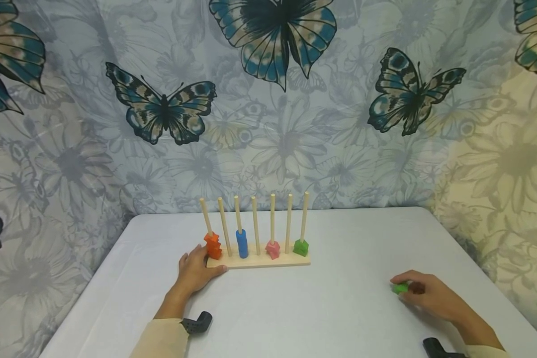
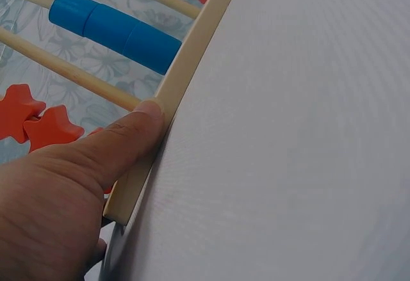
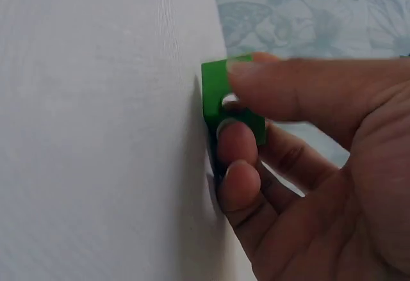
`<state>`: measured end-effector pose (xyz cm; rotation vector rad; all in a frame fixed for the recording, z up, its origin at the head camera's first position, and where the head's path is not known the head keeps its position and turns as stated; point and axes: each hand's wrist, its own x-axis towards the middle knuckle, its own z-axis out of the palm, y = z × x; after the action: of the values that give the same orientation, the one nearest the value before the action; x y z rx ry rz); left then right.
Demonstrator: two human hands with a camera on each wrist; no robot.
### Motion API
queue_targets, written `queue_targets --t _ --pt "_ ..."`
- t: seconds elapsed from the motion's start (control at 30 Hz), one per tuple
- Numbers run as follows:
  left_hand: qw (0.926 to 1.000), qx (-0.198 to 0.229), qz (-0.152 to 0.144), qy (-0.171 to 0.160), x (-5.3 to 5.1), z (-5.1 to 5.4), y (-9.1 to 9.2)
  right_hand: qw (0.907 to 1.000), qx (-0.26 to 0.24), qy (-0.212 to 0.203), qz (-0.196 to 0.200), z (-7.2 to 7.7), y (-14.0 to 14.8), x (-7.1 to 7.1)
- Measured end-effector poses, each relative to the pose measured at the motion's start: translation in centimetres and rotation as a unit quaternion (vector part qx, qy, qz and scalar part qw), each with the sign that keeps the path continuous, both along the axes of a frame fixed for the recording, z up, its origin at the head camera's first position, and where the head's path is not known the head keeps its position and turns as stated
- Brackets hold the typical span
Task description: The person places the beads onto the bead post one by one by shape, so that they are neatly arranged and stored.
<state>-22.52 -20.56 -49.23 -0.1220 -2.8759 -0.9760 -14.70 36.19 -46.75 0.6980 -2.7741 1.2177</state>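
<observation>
A wooden peg stand [image 1: 259, 265] with a row of upright dowels stands toward the back of the table. My left hand [image 1: 194, 271] grips its left end, the thumb [image 2: 122, 137] lying along the front edge of the base. Orange star-shaped beads [image 1: 213, 246] are stacked on the leftmost dowel. Blue cylinder beads [image 1: 242, 243], a pink star bead [image 1: 272, 250] and a green bead [image 1: 301, 247] sit on other dowels. Off to the right, my right hand [image 1: 434, 296] pinches a green square bead [image 3: 216, 89] with a hole through it, low over the table.
The white table [image 1: 340, 318] meets a butterfly-print cloth [image 1: 286, 149] along its back edge. Several bare dowels [image 1: 255, 223] rise between the loaded ones. Black devices are strapped at both wrists, including the left wrist device [image 1: 198, 323].
</observation>
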Motion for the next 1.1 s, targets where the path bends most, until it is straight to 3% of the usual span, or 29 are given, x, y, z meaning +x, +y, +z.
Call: queue_targets --t 0.13,0.27,0.37,0.6,0.8,0.93,1.1 --pt "1.0 0.002 0.0 -0.003 0.0 0.0 0.0 0.9971 0.031 -0.023 -0.066 0.2 -0.7 0.0" --pt "1.0 0.0 -0.001 -0.003 0.0 0.0 0.0 0.9864 0.044 -0.061 -0.146 0.5 -1.3 0.2" --pt "1.0 -0.002 0.0 -0.001 0.0 -0.1 -0.1 0.9804 0.05 -0.058 -0.182 0.6 -1.5 0.1" --pt "1.0 -0.001 -0.005 -0.001 0.0 -0.1 -0.2 0.989 0.073 -0.043 -0.121 0.3 -1.1 -0.2" --pt "1.0 -0.009 -0.001 0.0 0.2 0.2 -0.5 0.9827 0.114 -0.05 -0.138 0.5 -1.8 -0.6" --pt "1.0 -0.005 -0.006 0.003 0.1 0.3 -0.4 0.9842 0.081 -0.026 -0.155 2.5 -2.5 -0.7" --pt "1.0 -0.004 -0.006 0.001 0.1 0.1 -0.1 0.9829 0.046 0.077 -0.161 6.3 -3.8 -1.0"
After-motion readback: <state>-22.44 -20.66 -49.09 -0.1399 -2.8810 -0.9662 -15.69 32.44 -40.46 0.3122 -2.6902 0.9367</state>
